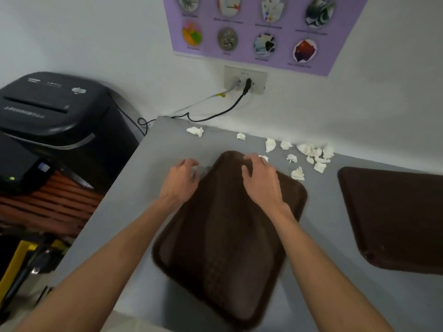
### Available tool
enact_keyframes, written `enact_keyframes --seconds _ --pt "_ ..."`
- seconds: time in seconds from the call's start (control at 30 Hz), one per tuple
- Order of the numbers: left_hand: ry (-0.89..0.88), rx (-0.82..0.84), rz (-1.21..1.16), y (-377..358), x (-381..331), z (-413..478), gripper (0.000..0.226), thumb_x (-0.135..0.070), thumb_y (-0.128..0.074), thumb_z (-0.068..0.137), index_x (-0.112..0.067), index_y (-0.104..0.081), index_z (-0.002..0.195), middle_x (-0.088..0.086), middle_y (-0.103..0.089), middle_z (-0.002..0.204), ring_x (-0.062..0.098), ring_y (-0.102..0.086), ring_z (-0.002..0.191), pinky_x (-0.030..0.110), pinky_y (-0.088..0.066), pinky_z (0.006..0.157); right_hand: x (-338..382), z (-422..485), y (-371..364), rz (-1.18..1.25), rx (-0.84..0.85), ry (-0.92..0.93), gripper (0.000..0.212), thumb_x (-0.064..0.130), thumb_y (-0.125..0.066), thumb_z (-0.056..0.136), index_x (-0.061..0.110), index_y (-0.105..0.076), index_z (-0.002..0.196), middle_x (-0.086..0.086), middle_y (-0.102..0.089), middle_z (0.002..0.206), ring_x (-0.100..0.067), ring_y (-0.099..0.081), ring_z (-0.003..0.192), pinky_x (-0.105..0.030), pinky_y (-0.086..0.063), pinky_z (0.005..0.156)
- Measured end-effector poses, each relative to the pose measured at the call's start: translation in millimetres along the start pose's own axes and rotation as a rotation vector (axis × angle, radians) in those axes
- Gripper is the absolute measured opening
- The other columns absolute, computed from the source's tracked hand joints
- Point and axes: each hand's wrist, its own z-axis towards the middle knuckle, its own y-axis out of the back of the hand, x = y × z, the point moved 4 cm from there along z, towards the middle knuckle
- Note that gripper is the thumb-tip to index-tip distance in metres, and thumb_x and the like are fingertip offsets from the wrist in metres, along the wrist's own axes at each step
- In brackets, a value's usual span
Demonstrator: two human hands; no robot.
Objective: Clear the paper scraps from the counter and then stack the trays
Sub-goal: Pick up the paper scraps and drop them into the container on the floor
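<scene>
Both forearms (pixel 112 250) reach out from 6 o'clock across the near tray (pixel 223 248), which lies skewed on the grey desk (pixel 148 164) with one corner pointing to 12. My left grip (pixel 181 180) hangs just off that tray's 11 o'clock edge, fingers curled over a pale blur. Whether that is a pinched scrap or bare desk, I cannot tell. My right grip (pixel 260 180) is arched over the tray's far corner, fingertips down beside one small scrap (pixel 263 158) at the rim, and I cannot tell whether it holds anything either. Most of the paper scraps (pixel 311 153) lie loose at 1 o'clock close to the wall, with two strays (pixel 195 131) towards 12. I judge the hands are this far forward to gather the scraps first, and the tray merely lies under the reach. The second tray (pixel 393 219) sits well apart at 3 o'clock, so stacking waits. A black shredder (pixel 48 109) stands off the desk at 10 o'clock.
</scene>
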Motion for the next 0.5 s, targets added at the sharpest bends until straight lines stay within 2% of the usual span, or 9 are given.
enact_keyframes --seconds 0.17,0.3,0.37,0.43,0.5 --pt "-0.129 -0.080 0.096 -9.7 3.5 75.8 0.034 -0.020 -0.053 0.099 -0.013 -0.058 0.132 0.015 -0.059 0.133 0.039 -0.054 0.119 0.049 -0.049 0.099 -10.7 93.9 -42.0 -0.123 0.006 0.063 0.033 0.016 -0.057 0.104 0.019 -0.058 0.137 -0.009 -0.063 0.131 -0.031 -0.064 0.114 -0.040 -0.055 0.091" --pt "-0.205 -0.148 0.156 -12.3 12.2 119.4 0.042 -0.016 -0.058 0.093 -0.017 -0.055 0.135 0.009 -0.055 0.138 0.037 -0.051 0.121 0.049 -0.046 0.103 -19.0 137.8 -66.6 -0.196 0.076 0.088 0.046 0.010 -0.055 0.101 0.025 -0.058 0.144 -0.012 -0.056 0.146 -0.036 -0.058 0.126 -0.050 -0.055 0.101" --pt "-0.191 -0.108 0.156 -13.4 16.3 137.0 0.047 -0.017 -0.058 0.092 -0.020 -0.052 0.138 0.007 -0.052 0.142 0.038 -0.048 0.125 0.051 -0.046 0.104 -21.4 149.4 -72.5 -0.250 0.122 0.106 0.044 0.007 -0.059 0.097 0.023 -0.065 0.138 -0.014 -0.062 0.135 -0.037 -0.060 0.120 -0.047 -0.055 0.101" --pt "-0.169 -0.058 0.171 -15.6 21.4 153.3 0.050 -0.018 -0.056 0.092 -0.024 -0.050 0.141 0.008 -0.048 0.147 0.041 -0.046 0.128 0.054 -0.045 0.106 -23.4 154.5 -73.1 -0.311 0.149 0.106 0.036 0.002 -0.065 0.092 0.018 -0.073 0.124 -0.014 -0.067 0.119 -0.036 -0.066 0.108 -0.040 -0.055 0.094" --pt "-0.144 0.005 0.198 -22.2 28.1 167.2 0.049 -0.019 -0.054 0.095 -0.025 -0.048 0.143 0.010 -0.042 0.151 0.044 -0.045 0.129 0.056 -0.043 0.107 -24.2 156.2 -69.9 -0.343 0.158 0.095 0.030 0.000 -0.065 0.092 0.013 -0.075 0.116 -0.015 -0.067 0.113 -0.036 -0.068 0.099 -0.037 -0.054 0.087"
